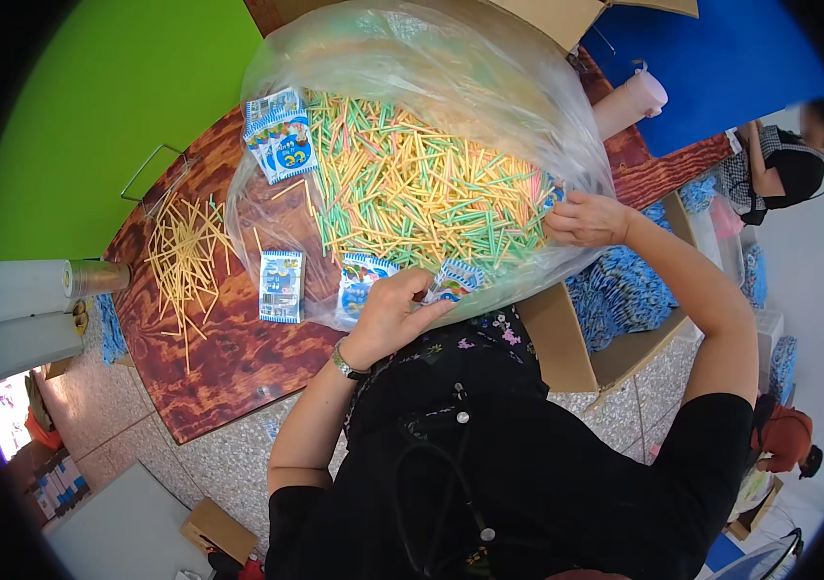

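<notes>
Free room: bare bench at near left, a narrow lane between the single flat packet and the loose yellow sticks, and open air above the mixed-colour stick heap, between my left grip and my right grip. Obstacles, far side: clear bag bulging behind the heap, pink bottle beyond it at far right, stacked packets at the heap's left. Obstacles, near side: two packets flanking my left grip, open carton below my right forearm.
</notes>
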A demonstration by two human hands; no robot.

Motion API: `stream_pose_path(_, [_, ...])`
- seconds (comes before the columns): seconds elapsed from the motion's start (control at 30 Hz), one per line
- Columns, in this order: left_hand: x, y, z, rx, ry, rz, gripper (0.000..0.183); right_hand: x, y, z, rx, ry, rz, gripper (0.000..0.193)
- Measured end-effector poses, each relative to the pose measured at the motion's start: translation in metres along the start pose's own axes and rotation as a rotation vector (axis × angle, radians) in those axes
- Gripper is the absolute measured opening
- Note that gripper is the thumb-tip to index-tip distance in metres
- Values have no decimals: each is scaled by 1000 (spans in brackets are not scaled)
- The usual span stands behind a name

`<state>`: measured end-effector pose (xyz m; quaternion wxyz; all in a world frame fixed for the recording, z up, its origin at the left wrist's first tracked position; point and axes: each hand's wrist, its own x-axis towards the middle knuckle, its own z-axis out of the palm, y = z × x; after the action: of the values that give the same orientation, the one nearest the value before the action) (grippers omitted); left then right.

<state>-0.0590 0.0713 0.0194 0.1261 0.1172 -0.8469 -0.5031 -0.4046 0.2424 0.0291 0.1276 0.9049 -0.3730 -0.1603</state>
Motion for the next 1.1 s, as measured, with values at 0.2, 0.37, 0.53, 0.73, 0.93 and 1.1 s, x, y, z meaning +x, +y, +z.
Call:
stream_pose_path(0.2, [1,2,3,-6,-14,-27,22,8,-6,18,21,11,-1,12])
stream_pose_path(0.37, [1,-2,2,-9,10,1,21,12,-5,18,-88,0,-22,12])
stream_pose_path(0.53, [2,3,-1,-8,0,-19,20,11,-15,14,-64,-16,97,8])
stream_pose_path(0.73, [-2,2,-8,34,-16,-26,21,21,-7,1,19,-189,57,8])
stream_pose_path(0.93, [-9,-11,-6,-7,32,-23,23,19,20,-26,395,-370,201,20])
stream_pose_path(1.1, [-9,-10,-13,-21,47,-25,24,2,28,-24,710,-269,397,28])
